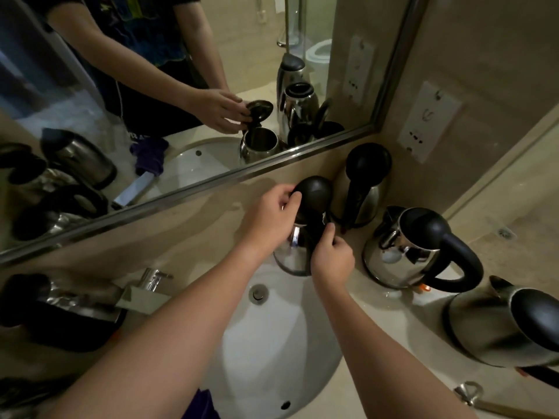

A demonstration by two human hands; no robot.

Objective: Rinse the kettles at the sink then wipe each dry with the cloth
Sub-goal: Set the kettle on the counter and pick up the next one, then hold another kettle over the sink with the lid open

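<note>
Kettles crowd the counter (378, 316) around the white sink (272, 343), and the one being worked on (292, 252) stands upright on the far rim of the basin, just below the mirror (181, 101), probably so that any water tips straight into the bowl. Its black lid (314, 192) is swung up on its hinge; the left hand (269, 219) pinches the lid's edge between curled fingers (295, 197) and thumb, while the right hand (331, 258) wraps the black handle lower down, which steadies the body against the pull on the lid. The reflection shows the mouth open and the inside bare steel, so this looks like opening up before a rinse. Three more kettles wait to the right: one with its lid raised (363, 189) against the wall, one shiny and closed (411, 252) beside the basin, and one lying near the right edge (508, 328). Others sit in shadow on the left by the chrome tap (145, 291), which I judge is the next thing to reach. A purple cloth (202, 403) hangs at the near edge of the sink, handy for drying.
</note>
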